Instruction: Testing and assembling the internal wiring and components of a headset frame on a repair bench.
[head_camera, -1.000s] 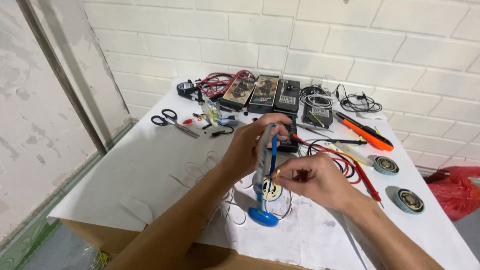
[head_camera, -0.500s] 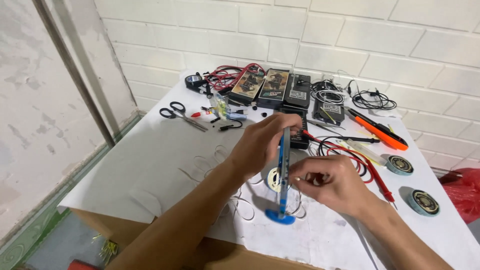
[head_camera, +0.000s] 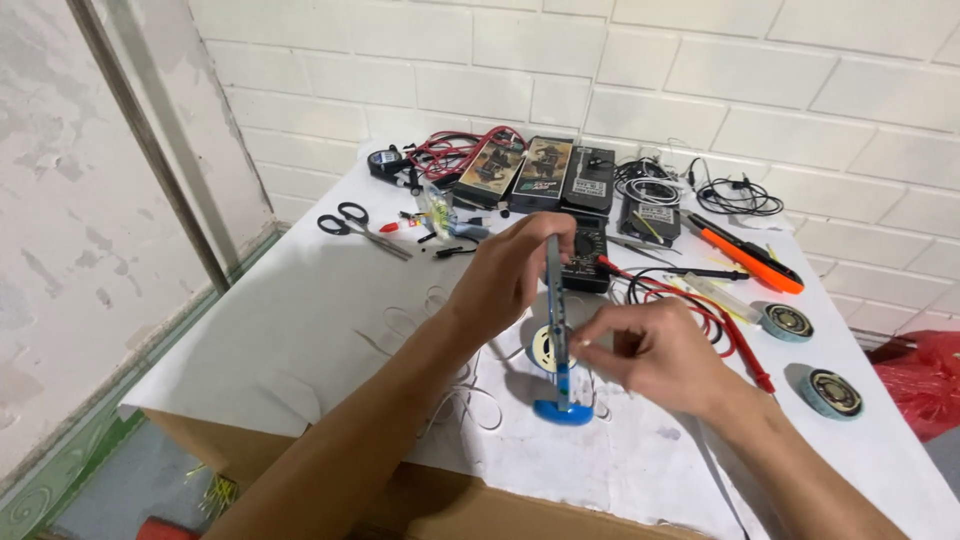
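1. the left hand (head_camera: 510, 275) grips the top of a thin upright blue strip (head_camera: 555, 330), fingers clamped on it and holding it vertical.
2. the strip stands on a rounded blue foot (head_camera: 562, 411) near the front edge of the table (head_camera: 300, 330), about midway along it.
3. the right hand (head_camera: 660, 355) pinches thumb and fingertips together at the strip's middle, closed on some small part; it is too small to tell what.
4. judged from this, the step in hand is fitting or adjusting something on the strip. the next move calls for a steady upper grip and a fine, light pinch, since the strip is narrow and could tip.
5. a small round speaker (head_camera: 545, 348) with a pale cone lies just behind the strip, and thin white wire (head_camera: 470, 400) loops loosely over the paper cover.
6. two more round speakers (head_camera: 788, 322) sit toward the right edge, metal centres shining.
7. at the back edge lie flat dark boxes (head_camera: 545, 175), tangled red and black leads (head_camera: 450, 150), an orange-handled tool (head_camera: 745, 262) and black scissors (head_camera: 360, 228).
8. a black meter (head_camera: 585, 255) lies behind the left hand.
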